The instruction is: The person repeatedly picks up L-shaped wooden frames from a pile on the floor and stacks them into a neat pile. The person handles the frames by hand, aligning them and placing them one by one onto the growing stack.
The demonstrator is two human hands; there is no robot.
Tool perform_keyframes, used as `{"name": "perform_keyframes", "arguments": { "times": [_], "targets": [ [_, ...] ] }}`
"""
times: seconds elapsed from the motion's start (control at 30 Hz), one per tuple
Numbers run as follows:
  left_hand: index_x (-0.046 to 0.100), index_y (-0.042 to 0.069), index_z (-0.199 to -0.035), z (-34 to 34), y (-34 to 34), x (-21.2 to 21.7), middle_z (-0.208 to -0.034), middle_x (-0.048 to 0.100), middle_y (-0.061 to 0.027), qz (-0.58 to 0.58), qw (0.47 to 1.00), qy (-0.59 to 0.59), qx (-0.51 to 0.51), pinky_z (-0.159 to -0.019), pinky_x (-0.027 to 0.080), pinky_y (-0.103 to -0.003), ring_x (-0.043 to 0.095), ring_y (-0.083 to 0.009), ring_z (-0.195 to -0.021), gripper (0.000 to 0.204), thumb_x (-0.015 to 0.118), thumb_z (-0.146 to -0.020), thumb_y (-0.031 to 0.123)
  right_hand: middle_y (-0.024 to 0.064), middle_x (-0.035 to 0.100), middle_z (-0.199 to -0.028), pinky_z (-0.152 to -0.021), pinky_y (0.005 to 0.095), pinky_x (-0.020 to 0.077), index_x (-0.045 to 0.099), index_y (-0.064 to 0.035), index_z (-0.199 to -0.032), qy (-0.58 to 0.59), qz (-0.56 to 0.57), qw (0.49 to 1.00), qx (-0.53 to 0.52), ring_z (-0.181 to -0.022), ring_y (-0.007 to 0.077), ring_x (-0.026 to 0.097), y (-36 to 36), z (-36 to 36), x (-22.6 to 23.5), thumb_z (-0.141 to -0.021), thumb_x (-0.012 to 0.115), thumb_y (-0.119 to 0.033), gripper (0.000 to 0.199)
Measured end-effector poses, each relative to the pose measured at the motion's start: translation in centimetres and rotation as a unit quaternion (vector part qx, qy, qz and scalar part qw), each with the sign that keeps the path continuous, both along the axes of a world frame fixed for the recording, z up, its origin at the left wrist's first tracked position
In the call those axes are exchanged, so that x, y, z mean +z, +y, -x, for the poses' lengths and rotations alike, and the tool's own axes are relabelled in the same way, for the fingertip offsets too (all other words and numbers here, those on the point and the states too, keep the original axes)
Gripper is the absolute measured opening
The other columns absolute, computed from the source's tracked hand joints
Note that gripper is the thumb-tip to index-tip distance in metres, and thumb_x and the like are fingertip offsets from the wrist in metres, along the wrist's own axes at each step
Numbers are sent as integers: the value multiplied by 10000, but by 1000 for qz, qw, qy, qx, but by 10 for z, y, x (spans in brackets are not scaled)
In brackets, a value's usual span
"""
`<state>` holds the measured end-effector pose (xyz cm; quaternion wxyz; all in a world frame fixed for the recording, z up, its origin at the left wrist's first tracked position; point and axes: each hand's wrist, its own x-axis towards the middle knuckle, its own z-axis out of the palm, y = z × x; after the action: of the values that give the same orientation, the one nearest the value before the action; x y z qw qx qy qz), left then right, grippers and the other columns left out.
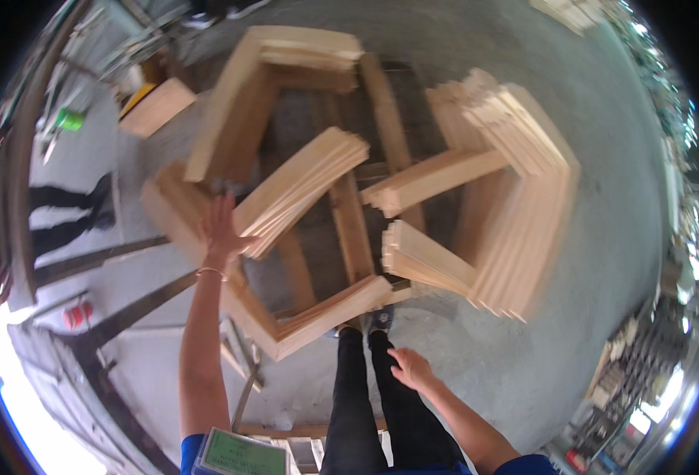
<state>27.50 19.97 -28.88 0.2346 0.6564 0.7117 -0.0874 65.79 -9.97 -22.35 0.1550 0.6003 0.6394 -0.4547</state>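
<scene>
My left hand (221, 228), fingers spread, is over the left end of a stack of angled wooden frame pieces (302, 186); whether it touches the wood I cannot tell. Just below it lies another stack of angled pieces (330, 313), nearest my feet. My right hand (413, 370) hangs in front of my right leg with fingers loosely apart and nothing in it. At the far left stands a further angled stack (235, 95). To the right is a large fanned stack of similar pieces (535, 214). Wooden slats (352, 229) show beneath the stacks.
A person's dark-trousered legs (64, 207) are at the left, beside dark metal bars (128, 309). A wooden block (159, 107) and a green object (70, 119) lie farther back. Shelves of parts (642, 364) line the right edge. Grey concrete floor (615, 182) surrounds the stacks.
</scene>
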Motion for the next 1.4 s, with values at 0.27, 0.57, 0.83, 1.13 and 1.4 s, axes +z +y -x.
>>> {"name": "perform_keyframes", "arguments": {
  "times": [0.27,0.57,0.83,1.13,1.4],
  "targets": [
    [398,59,-1072,18,22,-10,-978,629,-223,-30,998,15,-58,-795,484,-473,607,-398,-940,587,755,-658,272,82,621,-892,-678,324,499,562,-66,-1125,-42,-55,819,-570,-762,206,608,-67,-132,22,-789,637,-214,374],
    [248,96,-1394,0,18,19,-1268,518,-173,25,995,86,-37,-976,355,-529,480,-356,-1187,933,777,-664,335,207,482,-1276,-956,375,395,351,20,-1349,-8,-246,730,-638,-1199,272,462,146,-242,69,-789,644,-434,778],
    [304,45,-1393,-98,-115,17,-1402,385,-157,-135,981,-130,50,-1035,335,-420,396,-317,-1270,705,629,-825,310,177,539,-1139,-889,360,432,432,23,-1232,-108,-305,795,-513,-1033,257,549,204,-263,96,-656,671,-219,669],
    [528,66,-1210,-172,-219,123,-1165,581,-146,-94,900,-374,204,-880,464,-354,567,-303,-1068,448,665,-804,197,154,501,-1176,-951,387,403,399,-24,-1270,-20,-310,871,-381,-1088,297,511,118,-158,139,-643,634,-36,670],
    [252,-12,-1381,-115,-177,221,-1416,322,-217,71,57,-871,483,-1089,179,-588,288,-348,-1332,1003,608,-727,661,88,544,-1041,-761,402,471,460,-116,-1284,6,-546,803,237,-900,226,578,168,-39,187,-701,726,-105,640]
  ]
}}
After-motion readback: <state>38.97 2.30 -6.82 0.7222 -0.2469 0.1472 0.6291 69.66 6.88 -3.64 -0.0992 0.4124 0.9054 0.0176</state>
